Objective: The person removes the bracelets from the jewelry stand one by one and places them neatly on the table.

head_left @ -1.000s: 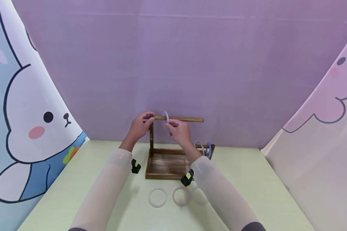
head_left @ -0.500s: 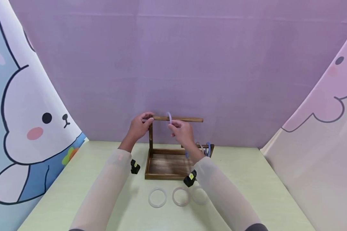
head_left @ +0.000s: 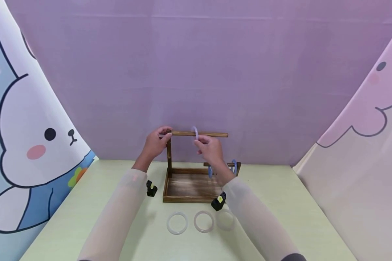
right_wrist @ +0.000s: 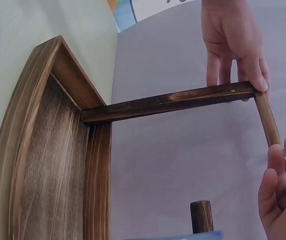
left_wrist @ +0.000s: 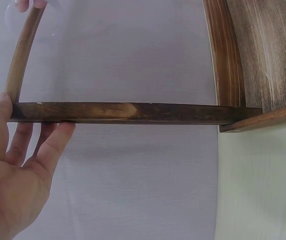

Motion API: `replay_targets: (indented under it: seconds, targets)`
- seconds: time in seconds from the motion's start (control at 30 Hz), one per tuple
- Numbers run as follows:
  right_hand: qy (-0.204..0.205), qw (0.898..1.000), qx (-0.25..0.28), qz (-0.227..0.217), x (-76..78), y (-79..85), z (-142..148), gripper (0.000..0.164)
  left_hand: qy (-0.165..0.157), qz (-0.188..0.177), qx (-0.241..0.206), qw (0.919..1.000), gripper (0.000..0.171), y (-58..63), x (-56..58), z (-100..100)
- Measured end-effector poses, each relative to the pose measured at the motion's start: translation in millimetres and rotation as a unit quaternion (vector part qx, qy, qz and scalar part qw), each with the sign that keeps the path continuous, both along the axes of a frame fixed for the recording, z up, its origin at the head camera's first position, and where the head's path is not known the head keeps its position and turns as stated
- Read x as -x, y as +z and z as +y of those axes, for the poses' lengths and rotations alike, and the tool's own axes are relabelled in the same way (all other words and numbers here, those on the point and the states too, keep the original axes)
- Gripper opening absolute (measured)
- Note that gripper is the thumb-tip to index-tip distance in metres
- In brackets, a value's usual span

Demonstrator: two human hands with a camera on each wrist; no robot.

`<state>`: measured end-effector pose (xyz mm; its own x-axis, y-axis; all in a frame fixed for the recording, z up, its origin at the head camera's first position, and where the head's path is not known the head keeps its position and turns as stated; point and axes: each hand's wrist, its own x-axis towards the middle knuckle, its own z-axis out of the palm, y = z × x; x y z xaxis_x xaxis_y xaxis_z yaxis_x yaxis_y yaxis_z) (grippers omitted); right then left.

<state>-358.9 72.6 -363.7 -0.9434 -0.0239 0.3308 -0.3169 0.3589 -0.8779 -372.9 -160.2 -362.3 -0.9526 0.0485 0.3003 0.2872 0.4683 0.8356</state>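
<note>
Pale lilac, almost see-through, the ring (head_left: 196,133) is what the person's right hand (head_left: 211,149) has between thumb and fingers, a light pinch at its lower side. From here I see it around the upper bar (head_left: 219,135), partway along, well apart from the bar's free end. The left hand (head_left: 154,145) grips the top of the upright post (head_left: 169,156), just where the bar joins it: the thumb presses one side of that corner and the fingers reach round to the other.

The post rises from the far left corner of a brown wooden tray (head_left: 189,199), which stands near the far edge of the surface (head_left: 268,203). By the tray's far right corner, a lower bar (head_left: 206,164) carries blue rings, one (head_left: 210,172) toward its left end and another (head_left: 234,167) toward its right; the right forearm hides the stretch between.

In front of the tray's near edge, three pale rings lie flat in a row: a whitish one (head_left: 176,233), a pinkish one (head_left: 204,231) and a faint, clear-looking one (head_left: 225,230) beside the right sleeve (head_left: 258,217).
</note>
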Motion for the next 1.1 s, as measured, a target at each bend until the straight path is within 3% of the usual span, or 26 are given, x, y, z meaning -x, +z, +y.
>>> replay_targets:
  seconds: [0.43,1.1]
  targets:
    - [-0.009,0.999,-0.022,0.021,-2.4,-0.7,14,0.028,0.003,0.002,-0.002,1.0,0.034,-1.2,1.1,0]
    - [-0.023,0.999,-0.026,0.006,-5.0,-0.6,37,0.025,0.001,0.001,-0.006,1.0,0.033,-2.5,0.8,-1]
